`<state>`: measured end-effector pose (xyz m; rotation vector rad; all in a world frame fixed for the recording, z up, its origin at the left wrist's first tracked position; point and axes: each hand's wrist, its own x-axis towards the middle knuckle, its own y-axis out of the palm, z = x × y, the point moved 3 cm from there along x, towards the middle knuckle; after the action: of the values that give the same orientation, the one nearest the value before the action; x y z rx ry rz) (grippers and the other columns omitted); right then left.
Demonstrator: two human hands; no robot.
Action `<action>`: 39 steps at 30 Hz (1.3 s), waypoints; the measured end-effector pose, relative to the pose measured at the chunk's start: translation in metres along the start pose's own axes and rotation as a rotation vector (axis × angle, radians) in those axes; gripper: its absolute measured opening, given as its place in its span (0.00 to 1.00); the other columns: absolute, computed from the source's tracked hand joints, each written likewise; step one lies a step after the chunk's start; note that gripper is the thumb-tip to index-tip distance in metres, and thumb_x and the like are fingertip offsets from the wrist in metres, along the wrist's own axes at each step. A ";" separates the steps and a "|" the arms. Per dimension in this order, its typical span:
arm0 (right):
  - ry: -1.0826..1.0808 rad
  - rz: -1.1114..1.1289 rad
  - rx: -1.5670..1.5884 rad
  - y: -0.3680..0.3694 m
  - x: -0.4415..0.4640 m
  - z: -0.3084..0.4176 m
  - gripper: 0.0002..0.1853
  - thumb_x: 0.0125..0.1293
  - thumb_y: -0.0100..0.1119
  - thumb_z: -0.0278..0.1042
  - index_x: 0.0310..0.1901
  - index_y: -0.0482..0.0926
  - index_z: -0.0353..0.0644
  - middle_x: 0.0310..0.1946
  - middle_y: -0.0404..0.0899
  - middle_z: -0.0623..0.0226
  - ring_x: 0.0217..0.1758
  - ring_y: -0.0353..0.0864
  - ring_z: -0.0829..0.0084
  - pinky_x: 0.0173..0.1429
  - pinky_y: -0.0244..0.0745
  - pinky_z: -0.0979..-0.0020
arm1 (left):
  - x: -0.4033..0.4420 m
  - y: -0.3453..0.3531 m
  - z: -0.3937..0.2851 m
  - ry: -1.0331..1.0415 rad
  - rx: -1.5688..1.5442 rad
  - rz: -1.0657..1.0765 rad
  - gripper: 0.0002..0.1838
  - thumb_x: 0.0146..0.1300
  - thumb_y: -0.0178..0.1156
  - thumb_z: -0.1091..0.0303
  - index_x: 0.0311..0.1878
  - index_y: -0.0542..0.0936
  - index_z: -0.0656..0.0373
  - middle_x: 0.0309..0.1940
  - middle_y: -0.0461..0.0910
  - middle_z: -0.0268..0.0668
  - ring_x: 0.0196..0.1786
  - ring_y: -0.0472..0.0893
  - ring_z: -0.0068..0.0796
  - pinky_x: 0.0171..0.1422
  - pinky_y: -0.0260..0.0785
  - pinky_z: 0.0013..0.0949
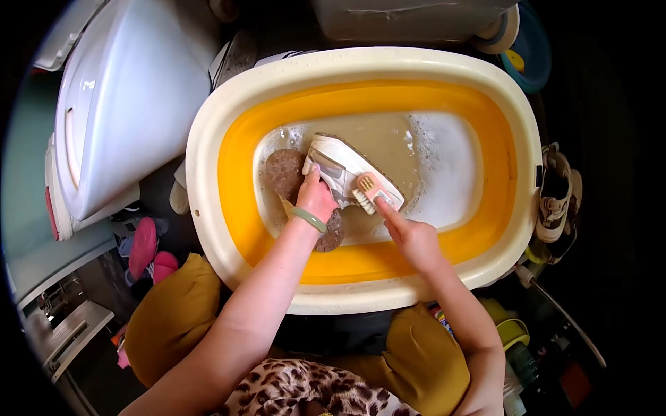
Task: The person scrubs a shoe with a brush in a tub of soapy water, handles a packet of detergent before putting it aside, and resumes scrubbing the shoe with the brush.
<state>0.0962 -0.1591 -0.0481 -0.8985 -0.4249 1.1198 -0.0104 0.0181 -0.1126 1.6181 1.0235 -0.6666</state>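
A shoe and a brush in two bare hands, over an oval plastic tub with a cream rim and yellow walls (pixel 374 93).
From where I stand, the left hand (pixel 318 195), a pale green bangle (pixel 309 219) at its wrist, is clamped on a white-and-grey shoe (pixel 347 165), held slanting inside the tub; the right hand (pixel 413 239) is closed around a small pink brush with pale bristles (pixel 372 186), set over the shoe, though I can't tell how firmly it presses. Brown, mottled sole patches (pixel 286 173) show beside and below the left hand, in murky water (pixel 371 132) with white foam (pixel 444 159) towards the right.
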 end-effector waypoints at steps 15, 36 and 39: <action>0.144 -0.016 0.023 -0.015 -0.004 0.004 0.29 0.60 0.54 0.34 0.63 0.63 0.65 0.13 0.73 0.61 0.14 0.74 0.61 0.18 0.68 0.62 | -0.001 0.009 -0.004 -0.018 0.022 -0.109 0.25 0.70 0.36 0.51 0.66 0.57 0.49 0.63 0.65 0.37 0.65 0.63 0.40 0.69 0.44 0.54; 0.247 0.112 -0.049 -0.024 -0.026 0.003 0.27 0.60 0.55 0.31 0.62 0.66 0.64 0.23 0.78 0.55 0.20 0.77 0.58 0.26 0.73 0.61 | 0.011 0.007 -0.003 0.003 0.003 -0.074 0.24 0.70 0.37 0.49 0.63 0.61 0.51 0.62 0.65 0.40 0.64 0.64 0.43 0.66 0.46 0.59; 0.119 0.060 -0.087 -0.013 0.031 0.009 0.28 0.61 0.53 0.31 0.63 0.64 0.65 0.20 0.76 0.57 0.19 0.77 0.58 0.24 0.71 0.60 | 0.008 0.011 -0.004 0.001 -0.008 -0.105 0.24 0.70 0.37 0.48 0.63 0.62 0.50 0.63 0.64 0.39 0.64 0.64 0.41 0.66 0.48 0.57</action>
<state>0.1101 -0.1292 -0.0363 -1.0543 -0.3530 1.1032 0.0029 0.0231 -0.1133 1.5657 1.1159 -0.7308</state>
